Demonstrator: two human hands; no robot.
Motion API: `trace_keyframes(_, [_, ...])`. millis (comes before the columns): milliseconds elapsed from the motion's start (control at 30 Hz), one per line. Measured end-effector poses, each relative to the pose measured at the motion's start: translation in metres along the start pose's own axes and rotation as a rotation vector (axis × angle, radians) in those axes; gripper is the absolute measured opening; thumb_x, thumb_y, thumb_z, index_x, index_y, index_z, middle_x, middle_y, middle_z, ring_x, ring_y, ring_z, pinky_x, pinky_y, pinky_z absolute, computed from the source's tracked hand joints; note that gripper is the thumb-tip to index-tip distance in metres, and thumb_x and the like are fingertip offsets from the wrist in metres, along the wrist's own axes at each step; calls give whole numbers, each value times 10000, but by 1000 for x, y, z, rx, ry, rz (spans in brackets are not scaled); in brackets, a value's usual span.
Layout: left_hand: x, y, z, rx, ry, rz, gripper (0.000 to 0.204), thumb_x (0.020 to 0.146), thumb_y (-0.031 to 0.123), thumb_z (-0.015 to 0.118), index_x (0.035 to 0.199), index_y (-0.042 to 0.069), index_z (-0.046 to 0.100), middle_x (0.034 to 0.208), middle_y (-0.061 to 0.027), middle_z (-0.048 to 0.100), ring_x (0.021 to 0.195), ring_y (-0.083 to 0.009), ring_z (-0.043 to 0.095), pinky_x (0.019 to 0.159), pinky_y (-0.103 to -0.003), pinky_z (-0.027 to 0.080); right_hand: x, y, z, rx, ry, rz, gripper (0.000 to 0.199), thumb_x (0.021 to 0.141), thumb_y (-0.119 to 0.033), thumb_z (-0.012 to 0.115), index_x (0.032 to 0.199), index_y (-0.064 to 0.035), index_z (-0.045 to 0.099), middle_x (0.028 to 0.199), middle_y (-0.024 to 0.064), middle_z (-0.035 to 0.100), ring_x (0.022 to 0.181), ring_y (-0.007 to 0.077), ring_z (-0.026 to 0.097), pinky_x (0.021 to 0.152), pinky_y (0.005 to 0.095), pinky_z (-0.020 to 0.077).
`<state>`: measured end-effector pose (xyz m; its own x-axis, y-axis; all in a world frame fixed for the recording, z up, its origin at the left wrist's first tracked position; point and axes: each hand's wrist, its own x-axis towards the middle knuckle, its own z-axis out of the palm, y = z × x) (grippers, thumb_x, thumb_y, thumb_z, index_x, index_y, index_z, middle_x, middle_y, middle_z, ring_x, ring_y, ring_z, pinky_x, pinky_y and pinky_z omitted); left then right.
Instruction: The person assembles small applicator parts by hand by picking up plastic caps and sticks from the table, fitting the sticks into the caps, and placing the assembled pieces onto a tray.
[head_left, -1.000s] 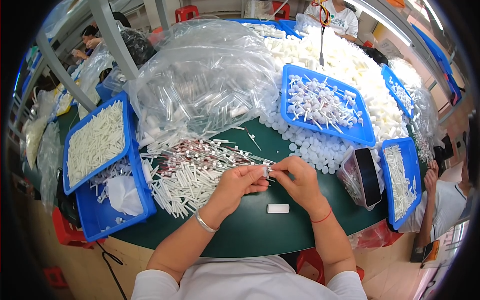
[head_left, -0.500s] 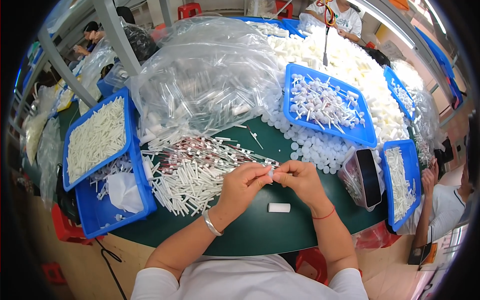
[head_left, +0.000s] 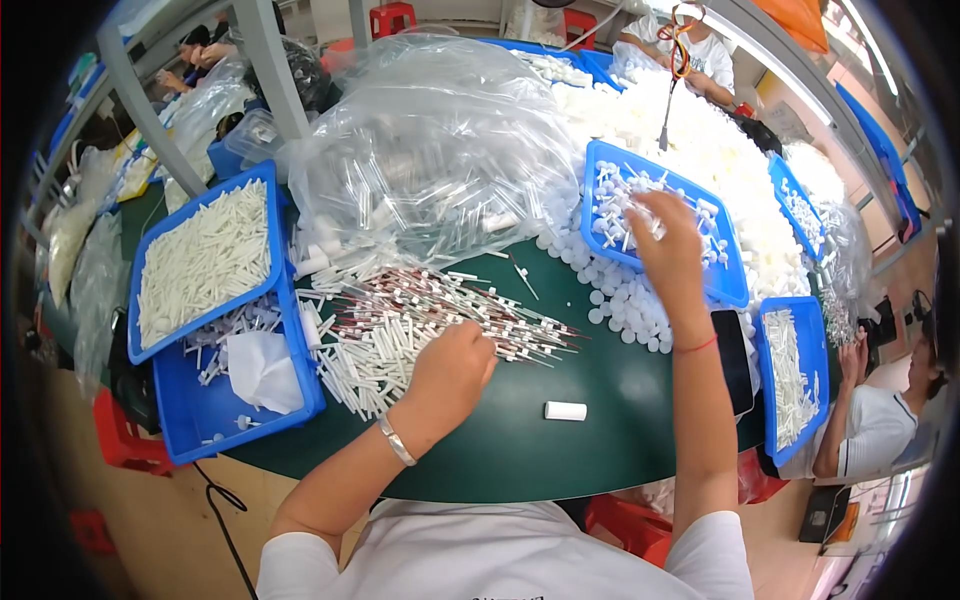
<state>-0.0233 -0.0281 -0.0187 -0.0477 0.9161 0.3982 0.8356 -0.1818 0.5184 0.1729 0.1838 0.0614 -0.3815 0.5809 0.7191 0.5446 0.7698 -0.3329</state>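
Observation:
My left hand (head_left: 450,378) is at the near right side of a heap of short white tubes (head_left: 368,372) and thin red-and-white sticks (head_left: 430,308). Its fingers are curled together, and their tips are hidden from view. Over a blue tray (head_left: 738,285) at the right, my right hand (head_left: 668,235) has its thumb and fingers apart, and I see nothing between them. White round-capped sticks (head_left: 708,215) fill that tray. A single white cylinder (head_left: 566,411) lies on the green table (head_left: 510,450) between my forearms.
Stacked blue trays (head_left: 200,262) with white tubes stand at the left. A large clear bag (head_left: 440,140) sits behind the heap. White discs (head_left: 625,310) lie beside the right tray, near a dark phone-like slab (head_left: 732,360). Another blue tray (head_left: 795,380) and a co-worker (head_left: 870,420) are farther right.
My hands, pinched together over the table before, have parted. The right went up and right over the blue tray; the left drew back left to the heap. The camera view shifted slightly.

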Motion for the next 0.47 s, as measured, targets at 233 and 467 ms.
trace_keyframes(233, [-20, 0, 12, 198, -129, 93, 79, 745, 40, 610, 794, 12, 555, 820, -114, 503, 788, -277, 551, 673, -390, 481, -67, -33, 97, -69, -428, -2, 167, 816, -200, 641, 779, -42, 680, 835, 130, 613, 805, 320, 613, 689, 424, 504])
trace_keyframes(467, [-11, 1, 8, 265, -202, 159, 137, 716, 45, 616, 834, 37, 546, 883, -108, 494, 800, -271, 545, 714, -360, 482, -65, -32, 96, -239, -693, 213, 185, 784, -174, 646, 926, -56, 623, 917, 148, 632, 924, 299, 621, 731, 393, 508])
